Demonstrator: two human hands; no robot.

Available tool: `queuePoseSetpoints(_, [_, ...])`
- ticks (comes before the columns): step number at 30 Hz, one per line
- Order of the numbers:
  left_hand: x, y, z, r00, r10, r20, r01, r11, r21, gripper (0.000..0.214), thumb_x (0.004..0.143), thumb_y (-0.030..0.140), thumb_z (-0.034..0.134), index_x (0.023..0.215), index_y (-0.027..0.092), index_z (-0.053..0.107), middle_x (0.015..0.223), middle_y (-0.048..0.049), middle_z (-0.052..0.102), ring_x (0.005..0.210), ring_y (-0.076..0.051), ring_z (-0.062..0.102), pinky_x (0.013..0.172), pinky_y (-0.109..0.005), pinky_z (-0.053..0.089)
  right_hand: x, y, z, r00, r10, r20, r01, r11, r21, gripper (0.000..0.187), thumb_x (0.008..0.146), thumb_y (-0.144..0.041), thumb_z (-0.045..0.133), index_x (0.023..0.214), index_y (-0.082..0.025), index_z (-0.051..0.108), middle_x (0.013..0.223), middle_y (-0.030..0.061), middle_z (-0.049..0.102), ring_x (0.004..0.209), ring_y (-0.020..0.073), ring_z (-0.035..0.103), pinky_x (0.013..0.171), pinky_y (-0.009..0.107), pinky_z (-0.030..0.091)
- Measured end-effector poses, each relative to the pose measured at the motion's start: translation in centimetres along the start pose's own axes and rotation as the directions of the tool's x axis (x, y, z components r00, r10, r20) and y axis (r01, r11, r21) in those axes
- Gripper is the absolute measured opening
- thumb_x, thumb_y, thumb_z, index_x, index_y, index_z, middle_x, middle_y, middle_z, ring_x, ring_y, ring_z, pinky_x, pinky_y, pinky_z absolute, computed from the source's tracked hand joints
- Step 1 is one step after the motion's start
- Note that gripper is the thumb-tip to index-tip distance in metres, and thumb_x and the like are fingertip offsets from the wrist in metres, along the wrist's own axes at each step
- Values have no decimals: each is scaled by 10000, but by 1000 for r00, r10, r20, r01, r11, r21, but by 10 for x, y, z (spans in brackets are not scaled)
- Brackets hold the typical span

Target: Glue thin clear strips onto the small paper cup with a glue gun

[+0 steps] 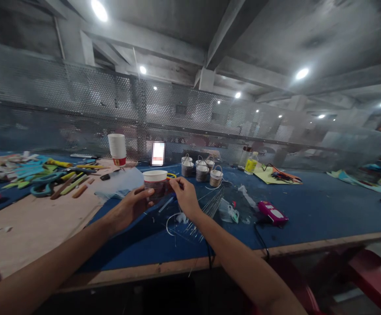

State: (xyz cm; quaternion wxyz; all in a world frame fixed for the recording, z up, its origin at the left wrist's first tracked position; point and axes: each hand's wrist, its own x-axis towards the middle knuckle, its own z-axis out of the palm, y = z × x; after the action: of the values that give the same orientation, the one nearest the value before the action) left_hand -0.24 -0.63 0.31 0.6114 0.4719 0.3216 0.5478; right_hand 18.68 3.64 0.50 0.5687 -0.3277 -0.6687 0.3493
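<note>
At the middle of the table (324,205), we hold a cup (155,180) between our left hand (134,206) and right hand (186,197). From the cup, a stack of cups (117,148) stands at ten o'clock. Four small pails (202,170) cluster at two o'clock, with a bottle (251,164) beyond them. A bundle of wires (210,209) lies at four o'clock, and a handheld tool (272,213) lies farther out. Scissors (44,187) rest at nine o'clock, beside a board (29,227). A mesh screen (78,92) runs behind everything.
</note>
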Motion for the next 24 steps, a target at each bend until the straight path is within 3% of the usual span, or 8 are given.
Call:
queuePoseSetpoints(6, [0, 0, 3, 999, 31, 18, -30, 999, -36, 438, 887, 285, 803, 1312, 186, 761, 1364, -135, 770, 1303, -315, 686, 1095, -405, 530, -6, 0, 2, 991, -133, 11, 133, 987, -93, 235, 1013, -431, 605, 955, -216, 682, 911, 24, 760, 821, 179, 747, 826, 286, 584])
queuePoseSetpoints(14, [2, -2, 6, 993, 59, -104, -63, 997, -39, 412, 788, 191, 880, 1191, 176, 794, 1280, -115, 802, 1161, -277, 748, 982, -348, 601, -8, 5, 4, 942, -329, 62, 335, 918, -211, 162, 1022, -345, 647, 941, -218, 707, 958, 37, 737, 878, 174, 729, 856, 293, 586])
queuePoseSetpoints(18, [8, -9, -4, 989, 77, -128, -82, 996, -30, 392, 788, 210, 898, 1164, 176, 791, 1271, -113, 795, 1122, -246, 744, 962, -326, 604, -13, 1, 6, 893, -421, 158, 450, 824, -343, 133, 1037, -299, 644, 974, -217, 728, 983, 48, 732, 956, 180, 703, 901, 294, 558])
queuePoseSetpoints(24, [5, -6, -1, 983, 72, -168, -76, 997, -20, 467, 685, 224, 970, 1097, 165, 759, 1112, -98, 814, 892, -204, 759, 793, -301, 610, -21, -2, 7, 838, -400, 371, 543, 683, -489, 221, 1076, -372, 608, 1018, -217, 754, 1006, 57, 736, 953, 177, 695, 901, 293, 518])
